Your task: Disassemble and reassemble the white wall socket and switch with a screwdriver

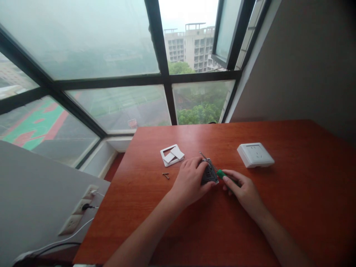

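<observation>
In left hand [189, 182], half curled: dark grey slotted piece [208, 175], gripped with fingers over left and far side, thumb against near edge. In right hand [242, 188], closed more snugly: screwdriver [221, 174], clasped by green-and-dark handle, thumb laid along it, fingers curled underneath. Shaft slanting far and left across slotted piece, tip just past its far edge, near left-hand knuckles.

Position of slotted piece: between the two hands, directly right of left-hand fingers and just left of right-hand fingertips, over middle of red-brown table [306, 185]. Also on table, to left and farther than left hand: white frame [164, 157] with two small white plates [177, 152] lying across its opening. Just nearer than frame: two small screws [166, 175], crossed or nearly so. Well to right, farther than right hand: white socket box [257, 155], outlet face up.

Hidden: left part of slotted piece, under left hand; most of handle's rear, inside right-hand grip. Hard to make out: contact at screwdriver tip, perhaps none; slotted piece raised or resting on table, cannot tell. Cut off at near edge of view: both forearms.
</observation>
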A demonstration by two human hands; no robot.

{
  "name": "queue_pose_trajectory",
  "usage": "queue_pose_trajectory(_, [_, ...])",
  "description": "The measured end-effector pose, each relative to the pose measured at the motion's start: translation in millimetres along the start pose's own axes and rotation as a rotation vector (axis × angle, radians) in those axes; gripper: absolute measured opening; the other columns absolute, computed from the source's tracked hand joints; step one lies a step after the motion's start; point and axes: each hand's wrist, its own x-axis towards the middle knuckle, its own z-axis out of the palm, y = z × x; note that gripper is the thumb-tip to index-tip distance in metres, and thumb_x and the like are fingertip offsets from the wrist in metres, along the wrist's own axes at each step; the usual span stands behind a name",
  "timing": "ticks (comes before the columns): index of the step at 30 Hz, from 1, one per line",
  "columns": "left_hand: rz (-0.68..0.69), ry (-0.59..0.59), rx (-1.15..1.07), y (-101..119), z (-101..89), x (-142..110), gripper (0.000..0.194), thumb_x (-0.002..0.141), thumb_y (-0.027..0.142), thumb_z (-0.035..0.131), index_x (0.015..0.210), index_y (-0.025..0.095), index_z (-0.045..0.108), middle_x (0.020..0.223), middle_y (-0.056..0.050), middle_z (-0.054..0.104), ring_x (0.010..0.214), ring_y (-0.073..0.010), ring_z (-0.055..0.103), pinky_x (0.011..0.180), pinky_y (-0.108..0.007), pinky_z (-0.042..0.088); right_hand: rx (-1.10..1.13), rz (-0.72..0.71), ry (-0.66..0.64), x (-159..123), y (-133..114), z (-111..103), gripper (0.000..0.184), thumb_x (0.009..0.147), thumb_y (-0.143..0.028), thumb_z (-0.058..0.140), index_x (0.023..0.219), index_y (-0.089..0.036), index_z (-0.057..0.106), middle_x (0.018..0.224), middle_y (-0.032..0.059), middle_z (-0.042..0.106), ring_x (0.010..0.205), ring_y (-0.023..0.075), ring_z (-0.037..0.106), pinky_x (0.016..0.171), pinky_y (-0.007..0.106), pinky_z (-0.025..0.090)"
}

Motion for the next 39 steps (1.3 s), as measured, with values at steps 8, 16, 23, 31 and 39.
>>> queue_pose_trajectory(8, [-0.110, 0.076, 0.101, -20.8, -41.6, -15.9, 0.044, 0.085, 0.033, 0.065, 0.125, 0.022, 0.052, 0.129, -0.011, 0.056, 0.116, -0.0298, 0.056, 0.096, -0.045, 0.046, 0.057, 0.002, 0.018, -0.9, -3.4, -1.9, 0.045, 0.085, -0.048, 0.059, 0.113, -0.012, 0.063, 0.072, 0.0045, 0.066, 0.060, 0.0157, 0.055, 0.051, 0.028, 0.043])
queue_pose_trajectory(16, [-0.268, -0.071, 0.233, -83.7, -70.0, -66.1, 0.023, 0.088, 0.019, 0.054, 0.110, 0.021, 0.062, 0.107, -0.008, 0.064, 0.092, -0.0236, 0.064, 0.081, -0.035, 0.050, 0.059, 0.012, 0.042, 0.2, -1.1, 0.4, 0.045, 0.084, -0.046, 0.060, 0.113, -0.011, 0.063, 0.070, 0.0035, 0.065, 0.058, 0.0150, 0.055, 0.050, 0.027, 0.043])
queue_pose_trajectory(23, [-0.277, -0.122, 0.221, -84.3, -57.3, -70.2, 0.017, 0.091, 0.020, 0.050, 0.098, 0.020, 0.065, 0.099, -0.007, 0.062, 0.088, -0.0214, 0.063, 0.078, -0.031, 0.048, 0.061, 0.009, 0.052, 0.6, -1.0, 0.8, 0.046, 0.083, -0.046, 0.061, 0.112, -0.011, 0.064, 0.068, 0.0039, 0.064, 0.058, 0.0153, 0.055, 0.049, 0.027, 0.044])
queue_pose_trajectory(31, [-0.237, -0.085, 0.198, -75.7, -43.5, -61.6, 0.018, 0.092, 0.018, 0.047, 0.091, 0.019, 0.065, 0.096, -0.007, 0.063, 0.085, -0.0202, 0.062, 0.077, -0.029, 0.046, 0.069, 0.006, 0.052, 0.1, -1.9, 0.9, 0.044, 0.083, -0.046, 0.061, 0.111, -0.011, 0.064, 0.067, 0.0031, 0.064, 0.057, 0.0145, 0.055, 0.049, 0.027, 0.044])
queue_pose_trajectory(39, [-0.211, -0.098, 0.251, -66.6, -33.4, -54.4, 0.014, 0.093, 0.020, 0.047, 0.085, 0.019, 0.058, 0.095, -0.007, 0.061, 0.086, -0.0217, 0.060, 0.075, -0.032, 0.047, 0.057, 0.009, 0.041, 0.2, -2.0, 0.2, 0.045, 0.084, -0.046, 0.060, 0.112, -0.012, 0.064, 0.070, 0.0035, 0.065, 0.059, 0.0150, 0.055, 0.050, 0.027, 0.044])
